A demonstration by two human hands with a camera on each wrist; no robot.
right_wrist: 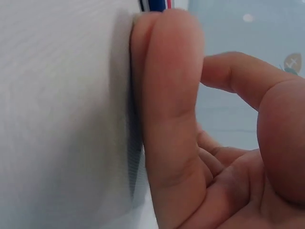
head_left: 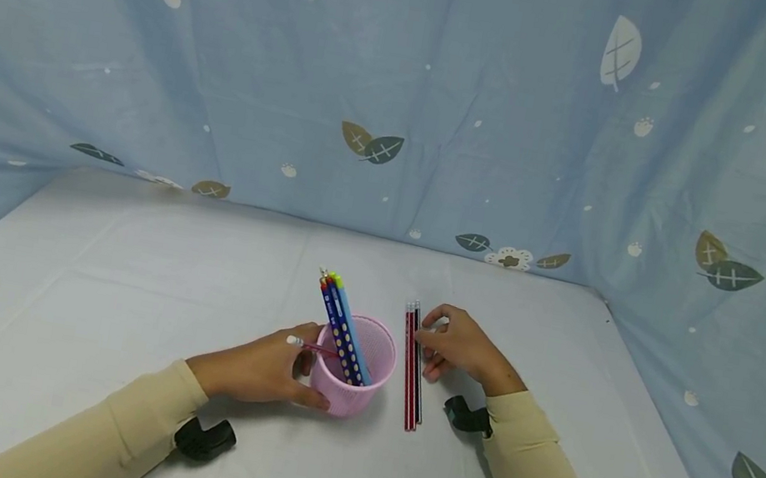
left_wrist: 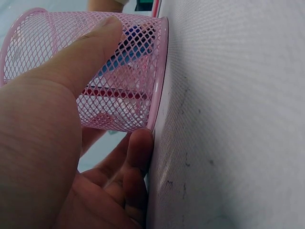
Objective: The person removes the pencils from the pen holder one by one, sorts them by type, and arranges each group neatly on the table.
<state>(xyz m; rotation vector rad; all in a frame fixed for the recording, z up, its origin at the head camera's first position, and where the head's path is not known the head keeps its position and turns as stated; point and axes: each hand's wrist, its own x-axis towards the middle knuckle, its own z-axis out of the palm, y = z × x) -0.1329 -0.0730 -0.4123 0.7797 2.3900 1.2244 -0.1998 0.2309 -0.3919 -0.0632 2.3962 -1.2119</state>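
A pink mesh pencil cup (head_left: 344, 403) stands upright on the white tabletop. My left hand (head_left: 258, 368) holds it from the left, thumb on the near side; in the left wrist view the fingers curl by its base. Inside lean dark blue pencils with yellow dots (head_left: 342, 334), a light blue pencil (head_left: 353, 337) and a reddish pencil (head_left: 312, 346) with a white end, tilted left. Right of the cup lie red pencils (head_left: 409, 370) and a dark pencil (head_left: 417, 378), side by side. Beside them my right hand (head_left: 460, 345) has loosely bent fingers, the fingertips at the pencils.
White cloth covers the table (head_left: 197, 259). Blue curtain (head_left: 289, 71) with leaf prints hangs behind it and along both sides. A black wrist mount (head_left: 205, 439) sits under the left forearm, another black mount (head_left: 468, 415) by the right wrist.
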